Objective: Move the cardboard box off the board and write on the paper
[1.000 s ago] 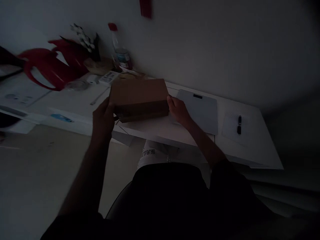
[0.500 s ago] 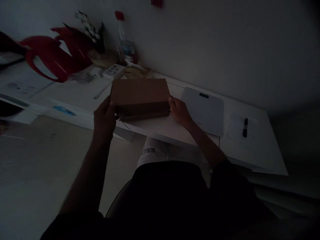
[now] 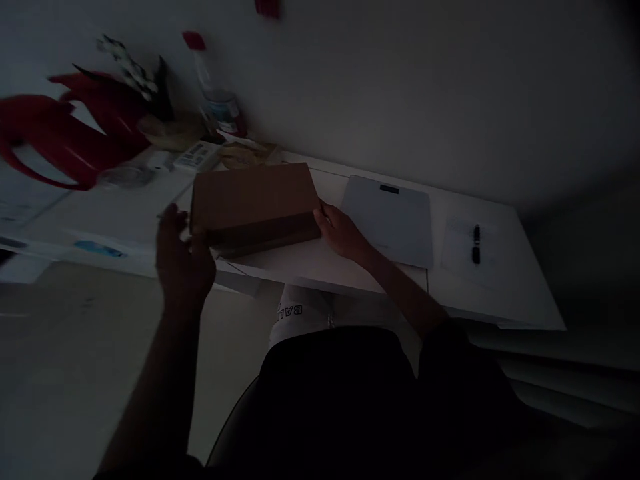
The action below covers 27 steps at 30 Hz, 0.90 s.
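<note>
A brown cardboard box (image 3: 255, 193) is at the front of the white cabinet top, slightly tilted in view, its lid closed. My right hand (image 3: 343, 230) grips its right end, thumb on the near side. At the box's left end is my left hand (image 3: 185, 263), its fingers spread apart; the thumb is close to the near left corner, and whether it touches the cardboard is too dark to tell. A flat grey scale (image 3: 387, 220) with a small dark display lies just right of my right hand.
Red pitchers (image 3: 65, 143), a flower pot (image 3: 173, 133), a clear bottle with a red cap (image 3: 223, 110), a small white box (image 3: 199, 155) and a tissue pack (image 3: 245, 155) stand at the back left. A black marker-like object (image 3: 476, 245) lies on the right. The wall (image 3: 425, 100) rises behind.
The view has shifted, so the cabinet things appear further left. My left hand has loosened from the box's left end and its fingers have opened. My right hand keeps its grip.
</note>
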Motion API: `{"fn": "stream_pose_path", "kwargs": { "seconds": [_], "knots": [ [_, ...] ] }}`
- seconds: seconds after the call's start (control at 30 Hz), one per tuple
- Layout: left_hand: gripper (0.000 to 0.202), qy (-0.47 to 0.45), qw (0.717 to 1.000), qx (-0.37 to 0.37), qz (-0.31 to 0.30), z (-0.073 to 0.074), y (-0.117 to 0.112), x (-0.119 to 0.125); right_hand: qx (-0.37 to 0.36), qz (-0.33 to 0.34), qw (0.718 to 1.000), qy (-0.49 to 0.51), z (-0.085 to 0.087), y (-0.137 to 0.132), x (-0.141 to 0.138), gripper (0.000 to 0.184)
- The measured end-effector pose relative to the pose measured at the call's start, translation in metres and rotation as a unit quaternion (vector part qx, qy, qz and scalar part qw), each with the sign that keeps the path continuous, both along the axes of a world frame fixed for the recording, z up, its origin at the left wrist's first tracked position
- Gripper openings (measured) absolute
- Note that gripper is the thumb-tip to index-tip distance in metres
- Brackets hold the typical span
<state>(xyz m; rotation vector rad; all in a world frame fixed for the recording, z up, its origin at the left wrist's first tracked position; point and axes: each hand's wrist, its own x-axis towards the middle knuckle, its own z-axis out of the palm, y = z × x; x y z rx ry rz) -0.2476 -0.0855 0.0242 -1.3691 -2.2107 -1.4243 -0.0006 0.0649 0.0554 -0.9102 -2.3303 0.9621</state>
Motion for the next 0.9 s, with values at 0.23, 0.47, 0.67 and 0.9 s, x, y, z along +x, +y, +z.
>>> {"fn": "stream_pose_path", "kwargs": {
  "seconds": [0.23,0.47,0.67,0.9],
  "knots": [
    [0.032,0.261,0.954,0.104,-0.108,0.057,0.002,0.063,0.016,-0.023,0.999,-0.018,0.031,-0.008,0.052,0.059],
    [0.023,0.298,0.857,0.034,-0.419,0.061,0.061,0.167,0.025,-0.043,0.995,-0.089,0.042,-0.001,0.125,0.043],
    [0.026,0.407,0.717,0.022,-0.566,0.034,0.104,0.254,0.003,-0.032,0.986,-0.166,0.032,0.007,0.192,0.033],
    [0.029,0.469,0.587,-0.028,-0.66,0.026,0.127,0.338,0.023,-0.122,0.963,-0.238,0.035,0.021,0.273,0.031]
  ]
}}
